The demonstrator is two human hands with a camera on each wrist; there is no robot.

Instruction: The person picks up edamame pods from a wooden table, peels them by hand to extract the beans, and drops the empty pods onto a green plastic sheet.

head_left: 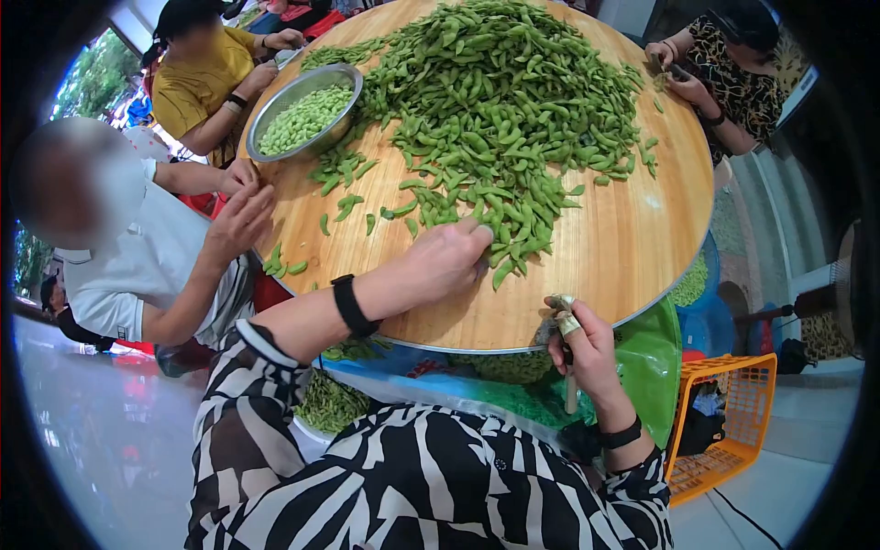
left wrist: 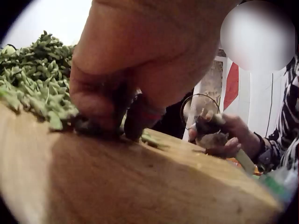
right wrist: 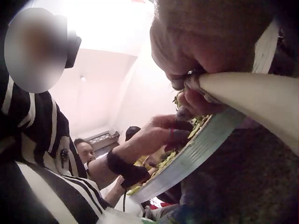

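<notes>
My left hand (head_left: 440,261) is at the near tip of a heap of green bean pods (head_left: 495,101) on the round wooden table (head_left: 632,229). In the left wrist view that hand (left wrist: 135,60) has its fingers bent down to the tabletop, pinching a pod that mostly hides behind them; another pod (left wrist: 153,141) lies beside the fingertips. Just off the table's near edge, my right hand (head_left: 587,353) grips a tool with a pale handle (head_left: 571,394). Up close, the right wrist view shows this hand (right wrist: 210,42) curled over the pale handle (right wrist: 247,93); its working end is unclear.
A metal bowl of shelled beans (head_left: 307,119) stands at the table's left. Other people's hands (head_left: 240,215) work around the table. Below the near edge are a green bag (head_left: 646,362) and a tub of pods (head_left: 330,403). An orange crate (head_left: 724,417) stands at lower right.
</notes>
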